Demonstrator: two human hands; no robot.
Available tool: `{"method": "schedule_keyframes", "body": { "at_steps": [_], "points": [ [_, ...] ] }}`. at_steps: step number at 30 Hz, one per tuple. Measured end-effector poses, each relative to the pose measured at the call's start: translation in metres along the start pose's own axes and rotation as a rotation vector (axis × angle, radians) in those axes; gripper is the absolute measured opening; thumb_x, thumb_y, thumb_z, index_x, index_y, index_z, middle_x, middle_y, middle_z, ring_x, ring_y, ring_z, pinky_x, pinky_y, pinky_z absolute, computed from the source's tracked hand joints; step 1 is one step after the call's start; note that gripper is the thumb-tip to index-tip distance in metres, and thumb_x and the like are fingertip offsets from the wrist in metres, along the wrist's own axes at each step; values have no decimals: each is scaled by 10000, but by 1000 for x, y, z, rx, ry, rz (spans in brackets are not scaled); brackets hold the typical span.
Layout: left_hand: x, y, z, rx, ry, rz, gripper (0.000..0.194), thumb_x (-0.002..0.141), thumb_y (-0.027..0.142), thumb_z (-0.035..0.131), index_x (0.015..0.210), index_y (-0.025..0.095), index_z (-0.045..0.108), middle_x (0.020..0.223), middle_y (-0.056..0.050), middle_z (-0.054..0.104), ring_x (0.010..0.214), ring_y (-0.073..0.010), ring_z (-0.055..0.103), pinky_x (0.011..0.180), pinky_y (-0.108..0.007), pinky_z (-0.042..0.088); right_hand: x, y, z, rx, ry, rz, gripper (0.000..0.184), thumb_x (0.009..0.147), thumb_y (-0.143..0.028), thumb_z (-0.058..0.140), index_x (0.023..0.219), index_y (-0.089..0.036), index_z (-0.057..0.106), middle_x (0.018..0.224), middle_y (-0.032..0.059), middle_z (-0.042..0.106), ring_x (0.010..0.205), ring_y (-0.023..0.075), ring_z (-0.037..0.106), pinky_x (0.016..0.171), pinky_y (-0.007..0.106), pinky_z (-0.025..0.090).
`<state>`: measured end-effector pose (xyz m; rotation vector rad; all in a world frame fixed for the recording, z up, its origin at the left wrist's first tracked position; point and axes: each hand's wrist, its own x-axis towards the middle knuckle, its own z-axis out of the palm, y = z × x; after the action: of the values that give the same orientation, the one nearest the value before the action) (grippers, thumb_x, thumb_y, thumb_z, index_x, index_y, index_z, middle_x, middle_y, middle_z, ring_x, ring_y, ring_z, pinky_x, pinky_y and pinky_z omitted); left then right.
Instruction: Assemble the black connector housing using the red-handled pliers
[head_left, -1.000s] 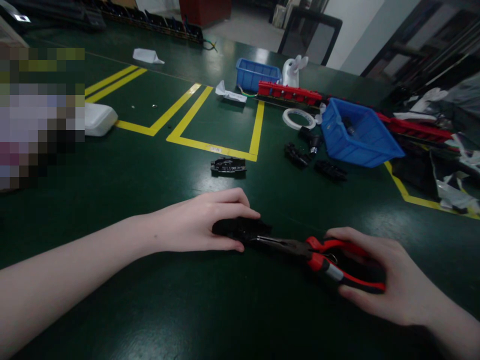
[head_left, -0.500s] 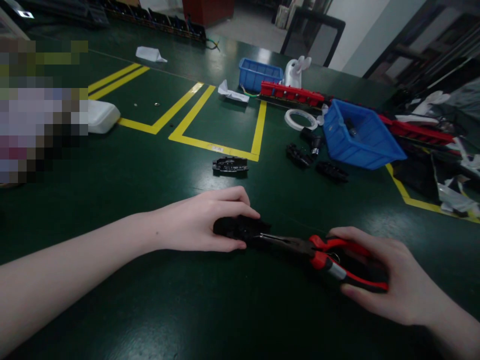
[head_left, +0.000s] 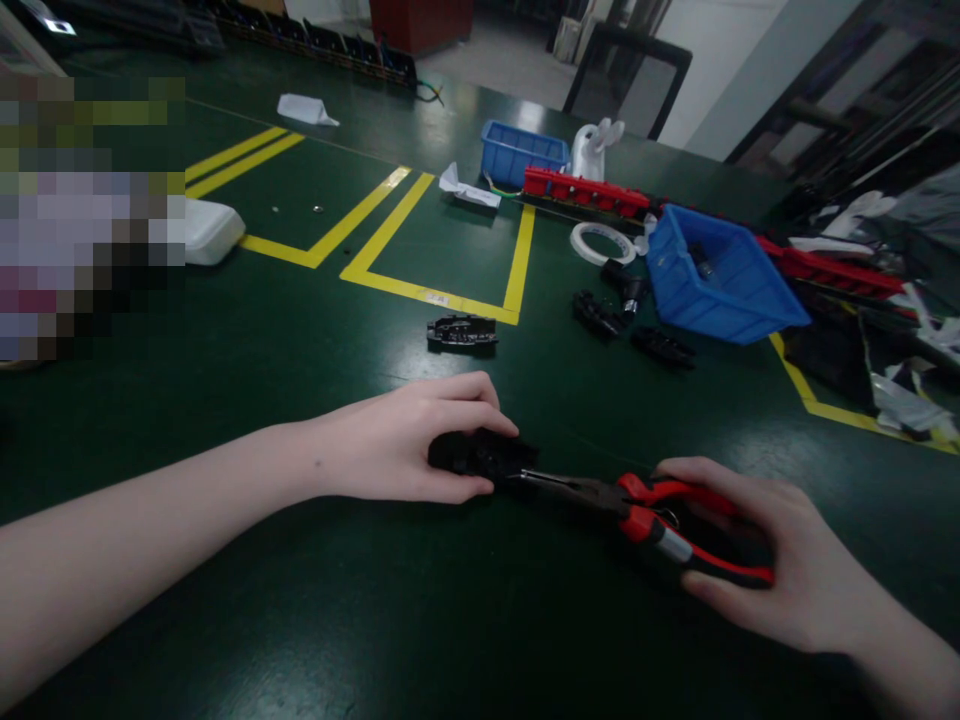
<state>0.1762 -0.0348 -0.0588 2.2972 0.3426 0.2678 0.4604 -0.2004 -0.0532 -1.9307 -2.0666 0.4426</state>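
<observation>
My left hand [head_left: 431, 440] grips a small black plastic part [head_left: 487, 455] against the dark green table, thumb on the near side and fingers on the far side. Red-and-black long-nose pliers [head_left: 637, 505] are in my right hand [head_left: 780, 560], its fingers and thumb around the two handles. The thin pliers tips reach the right portion of the black part; whether they pinch anything there is too dark to tell. Just beyond my left hand lies a similar black part [head_left: 463, 332], its detailed side showing.
Several black parts [head_left: 664, 347] lie beside a blue bin [head_left: 727, 285] at the right. Near it are a white tape roll [head_left: 602, 243], red strips [head_left: 585, 188] and a smaller blue bin [head_left: 523, 155]. Yellow tape [head_left: 431, 295] marks the table. A white container [head_left: 214, 232] stands left.
Both hands, the black part and the pliers hold almost the same place. The view has shifted very slightly.
</observation>
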Motion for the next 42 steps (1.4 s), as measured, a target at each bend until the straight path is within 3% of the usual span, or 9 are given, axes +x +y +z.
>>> {"method": "schedule_keyframes", "body": {
  "at_steps": [11,23,42],
  "points": [
    [0,-1,0,-1,-8,17,365,811,258,601,1165,186,551,1073,-54,521,931,-163,539,781,-272,476,3,-6,1,7,13,-1,473,668,-357,590,1127,-297,494,906,10,664,682,191,637,575,325,548],
    [1,-2,0,1,-8,33,367,811,242,608,1169,189,554,1073,-54,518,931,-159,541,786,-268,476,3,-1,2,12,-6,-11,521,656,-411,611,1148,-313,469,957,20,666,705,228,647,597,373,553],
    [1,-2,0,25,-35,27,377,817,248,605,1185,196,541,1094,-58,516,952,-164,543,799,-269,478,4,3,3,25,-21,-37,528,662,-424,623,1151,-287,479,945,19,668,665,188,641,561,310,536]
  ]
}}
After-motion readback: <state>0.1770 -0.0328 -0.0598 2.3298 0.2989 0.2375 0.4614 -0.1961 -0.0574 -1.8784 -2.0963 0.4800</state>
